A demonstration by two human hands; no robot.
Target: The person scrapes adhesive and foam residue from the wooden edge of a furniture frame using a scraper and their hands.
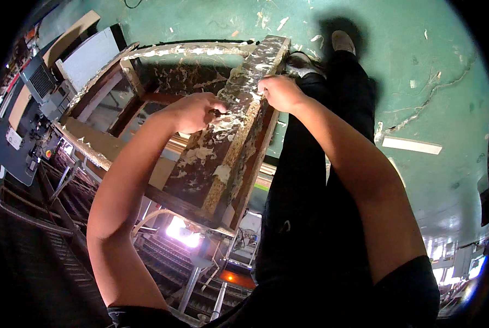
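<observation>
A long dark-brown board (203,156), spattered with cream-coloured dried residue, runs from near my body to the far edge of a wooden frame. My left hand (197,112) is at its left side, fingers curled and thumb and forefinger close to the residue on top; whatever is between them is hidden. Across from it, my right hand (280,93) is closed at the board's right edge, its fingertips at a whitish crust. What it grips there is too small to tell. Along that side runs a yellowish, crusted edge strip (239,145).
The wooden frame's curved rim (195,50) extends left of the board. A grey machine (45,82) and a white panel (94,57) stand farther left. Scraps and a pale strip (412,145) lie on the green floor (441,180). My legs (304,202) are right of the board.
</observation>
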